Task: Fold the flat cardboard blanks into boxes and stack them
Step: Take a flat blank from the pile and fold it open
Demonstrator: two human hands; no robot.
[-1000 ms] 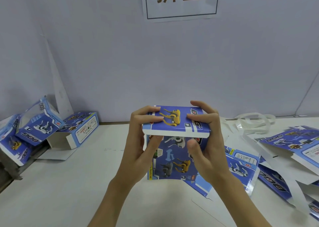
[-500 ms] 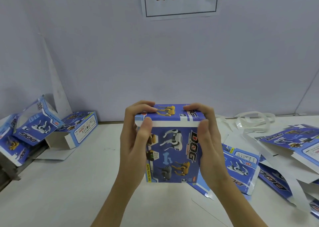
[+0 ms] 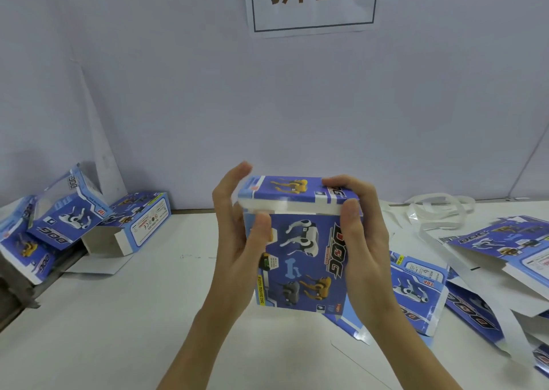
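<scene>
I hold a blue cardboard box (image 3: 306,250) printed with toy dogs and "DOG" upright above the white table (image 3: 118,324). Its top lid is folded down, with a white edge showing along the front. My left hand (image 3: 234,241) cups the box's left side, thumb on the front face, fingers raised beside the top left corner. My right hand (image 3: 362,241) grips the right side, fingers curled over the lid, thumb on the front top corner. Folded boxes (image 3: 68,214) lie piled at the far left. Flat blanks (image 3: 416,288) lie to the right.
Another folded box (image 3: 142,220) lies open-ended against the wall beside the left pile. More blanks (image 3: 505,250) spread along the right edge, with loose white straps (image 3: 433,211) behind them. A paper sign (image 3: 312,0) hangs on the grey wall.
The lid was pressed down onto the box. My left fingers then lifted off the lid and now stand beside the corner. The box shifted slightly right.
</scene>
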